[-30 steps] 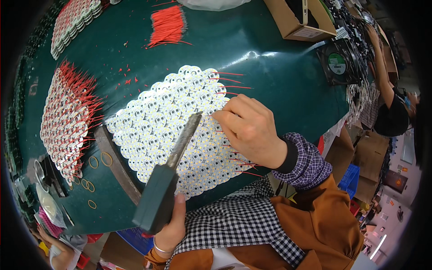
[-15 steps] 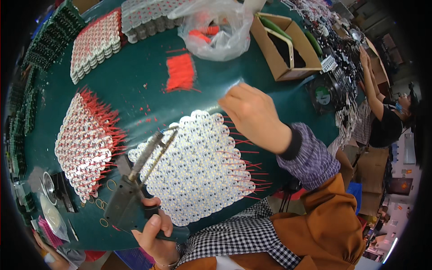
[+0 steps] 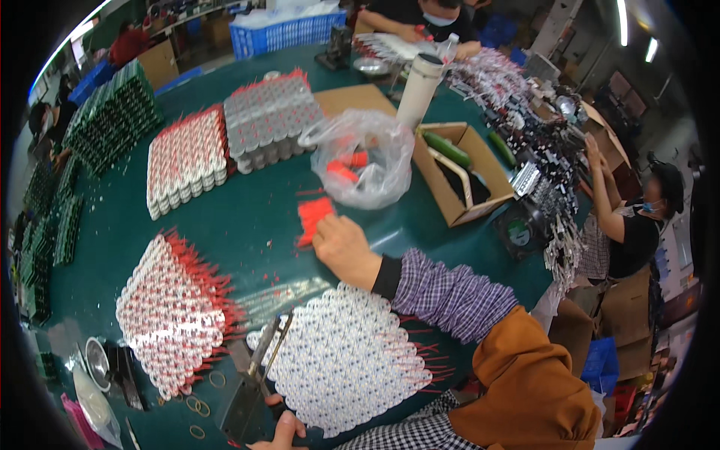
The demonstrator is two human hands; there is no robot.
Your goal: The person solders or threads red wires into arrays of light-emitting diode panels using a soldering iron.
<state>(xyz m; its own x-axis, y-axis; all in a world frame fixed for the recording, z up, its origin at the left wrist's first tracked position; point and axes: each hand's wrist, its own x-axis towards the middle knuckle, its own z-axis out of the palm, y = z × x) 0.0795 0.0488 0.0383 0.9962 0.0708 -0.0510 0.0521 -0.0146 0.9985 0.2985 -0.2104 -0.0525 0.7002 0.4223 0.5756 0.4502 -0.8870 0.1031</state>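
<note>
At the lower left my left hand is closed round a dark soldering gun, partly cut off by the lower edge. Its metal tip slants up over the left corner of a sheet of round white LED boards. Thin red wires stick out along that sheet's right side. My right hand reaches beyond the sheet to a small pile of short red wires. Its fingers are bent together at the pile's near right edge; whether a wire is between the fingertips is hidden.
Left stands a stack of wired white boards, with more stacks behind. A plastic bag, a white bottle and a cardboard box stand beyond my right hand. Rubber bands lie left. Co-workers sit across and at right.
My right hand has moved from above the white sheet, away and left, to the red wire pile. The view has tilted up, so everything sits lower. My left hand still holds the soldering gun.
</note>
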